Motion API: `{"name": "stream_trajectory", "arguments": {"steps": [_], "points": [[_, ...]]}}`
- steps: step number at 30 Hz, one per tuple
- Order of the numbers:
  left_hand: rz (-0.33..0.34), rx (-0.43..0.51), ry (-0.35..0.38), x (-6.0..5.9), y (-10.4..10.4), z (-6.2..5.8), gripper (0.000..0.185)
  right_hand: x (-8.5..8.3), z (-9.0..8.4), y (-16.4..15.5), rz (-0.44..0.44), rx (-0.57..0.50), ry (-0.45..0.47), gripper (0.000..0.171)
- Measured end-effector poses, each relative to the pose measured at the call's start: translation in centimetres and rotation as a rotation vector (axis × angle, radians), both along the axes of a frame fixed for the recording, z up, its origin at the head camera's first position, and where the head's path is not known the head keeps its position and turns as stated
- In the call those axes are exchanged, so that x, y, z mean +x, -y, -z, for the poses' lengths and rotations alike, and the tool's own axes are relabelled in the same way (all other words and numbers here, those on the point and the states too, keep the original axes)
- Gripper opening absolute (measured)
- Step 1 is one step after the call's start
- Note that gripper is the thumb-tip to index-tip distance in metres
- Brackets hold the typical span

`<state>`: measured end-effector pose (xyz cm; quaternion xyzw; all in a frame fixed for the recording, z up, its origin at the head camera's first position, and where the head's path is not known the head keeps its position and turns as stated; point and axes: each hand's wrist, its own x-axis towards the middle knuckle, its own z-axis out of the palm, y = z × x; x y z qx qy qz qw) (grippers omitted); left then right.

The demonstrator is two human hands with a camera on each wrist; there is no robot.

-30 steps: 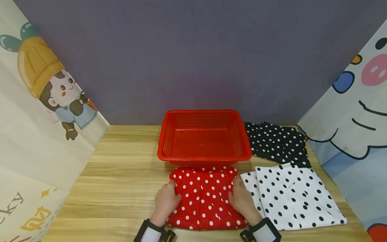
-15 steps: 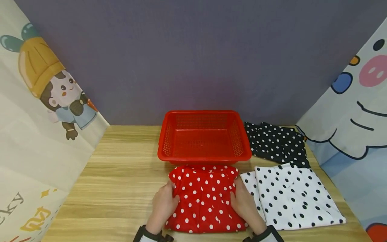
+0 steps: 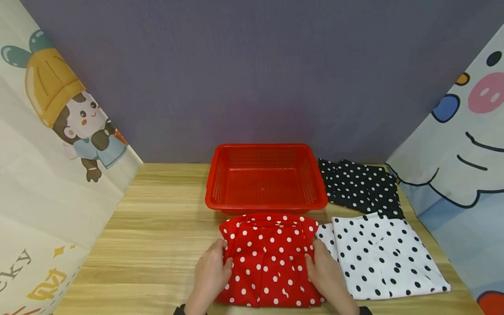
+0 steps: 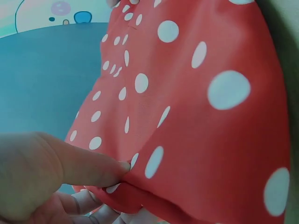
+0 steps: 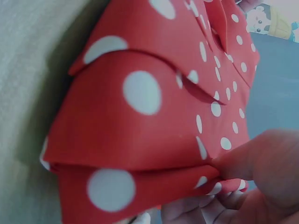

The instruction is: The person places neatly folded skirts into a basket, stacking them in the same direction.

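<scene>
Between both hands is a folded red cloth with white polka dots (image 3: 271, 262), its layers showing at the side in the right wrist view. The left hand (image 3: 212, 269) pinches its left edge, thumb on top and fingers underneath, as the left wrist view shows. On the opposite edge, the right hand (image 3: 327, 273) pinches the cloth the same way, with its thumb (image 5: 243, 161) pressed on the upper layer. The far edge of the cloth lies close to the front of an empty red plastic basket (image 3: 267, 205).
To the right lies a folded white cloth with black dots (image 3: 390, 258), partly overlapped by the right hand's side. Behind it, beside the basket, rests a folded black cloth with white dots (image 3: 360, 186). A grey panel (image 3: 260, 78) rises behind the wooden table (image 3: 149, 245).
The two hands have spread slightly apart and drawn toward the person while pinching the red cloth. Its right edge has shifted a little rightward. Basket and other cloths have stayed put.
</scene>
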<state>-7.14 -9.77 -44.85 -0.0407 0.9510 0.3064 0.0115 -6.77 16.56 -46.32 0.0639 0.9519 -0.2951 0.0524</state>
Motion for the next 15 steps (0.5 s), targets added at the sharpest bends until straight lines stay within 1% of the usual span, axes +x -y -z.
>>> {"name": "stream_trajectory", "arguments": {"steps": [3,7,11,15], "points": [[0.009,-0.011,-0.049,0.1,0.0,-0.3,0.03,0.1,-0.5,-0.1,-0.002,0.002,-0.036,0.04],[0.016,-0.018,-0.093,0.0,-0.1,-1.0,0.03,0.1,-1.3,-0.2,-0.008,0.01,-0.091,0.037],[0.03,-0.027,-0.142,-0.4,-0.2,-1.9,0.032,-0.3,-2.4,-0.3,-0.021,0.023,-0.16,0.033],[0.037,-0.038,-0.198,-1.2,-0.2,-2.9,0.034,-1.2,-3.3,-0.4,-0.036,0.015,-0.22,0.034]]}}
